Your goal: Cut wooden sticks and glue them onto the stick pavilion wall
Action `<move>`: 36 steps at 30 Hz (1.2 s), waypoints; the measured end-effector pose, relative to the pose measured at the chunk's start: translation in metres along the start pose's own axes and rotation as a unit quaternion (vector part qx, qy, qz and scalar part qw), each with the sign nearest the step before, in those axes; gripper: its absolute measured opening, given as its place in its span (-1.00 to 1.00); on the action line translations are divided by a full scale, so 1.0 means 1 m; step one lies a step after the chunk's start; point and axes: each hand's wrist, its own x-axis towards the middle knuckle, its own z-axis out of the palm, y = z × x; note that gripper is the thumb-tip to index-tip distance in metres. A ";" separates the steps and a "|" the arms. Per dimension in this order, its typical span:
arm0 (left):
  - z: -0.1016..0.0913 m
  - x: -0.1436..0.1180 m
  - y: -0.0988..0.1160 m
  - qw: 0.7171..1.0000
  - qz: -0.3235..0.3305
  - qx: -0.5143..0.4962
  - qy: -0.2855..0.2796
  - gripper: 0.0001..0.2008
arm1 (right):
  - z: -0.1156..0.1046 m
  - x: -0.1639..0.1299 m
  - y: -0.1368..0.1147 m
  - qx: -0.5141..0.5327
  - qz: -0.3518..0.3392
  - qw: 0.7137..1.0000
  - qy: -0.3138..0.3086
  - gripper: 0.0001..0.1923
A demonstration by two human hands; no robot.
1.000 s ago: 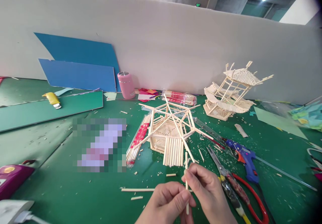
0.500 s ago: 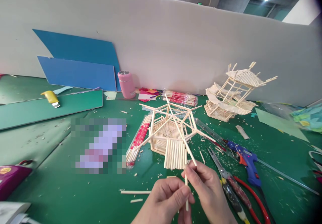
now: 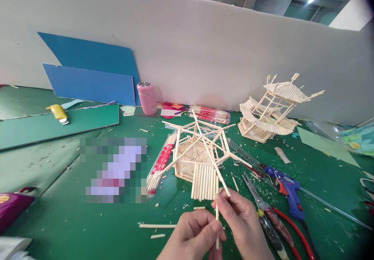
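Between the fingertips of both hands runs a thin wooden stick (image 3: 217,213), held nearly upright in view. My left hand (image 3: 197,232) pinches its lower part. My right hand (image 3: 238,217) grips higher up, close to the near edge of a panel of sticks (image 3: 204,182) on a six-sided stick pavilion frame (image 3: 179,151). The stick's upper end meets the panel's right edge; whether it is glued there I cannot tell. One long roof stick (image 3: 220,176) of the frame slopes down to my right fingers.
Right of my hands lie pliers (image 3: 263,203) with red handles and a blue glue gun (image 3: 288,188). A finished-looking stick pavilion (image 3: 269,116) stands behind. Packed sticks (image 3: 163,157), loose offcuts (image 3: 157,225), a pink flask (image 3: 147,98) and a yellow cutter (image 3: 59,113) are around.
Both hands and the stick have shifted very slightly down in view, along with the panel's near edge. The grip on the stick looks the same.
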 end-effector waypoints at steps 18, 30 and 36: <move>0.002 0.009 -0.011 0.994 0.076 -0.082 -0.016 -0.68 | 0.005 0.001 -0.006 0.006 0.009 0.999 0.035 -0.66; 0.011 0.013 -0.003 0.984 0.054 -0.168 0.015 -0.72 | -0.001 0.002 -0.004 0.009 -0.005 1.000 0.018 -0.66; 0.012 0.011 0.000 0.985 0.059 -0.160 0.019 -0.75 | 0.000 0.000 -0.004 0.026 0.001 1.000 0.018 -0.73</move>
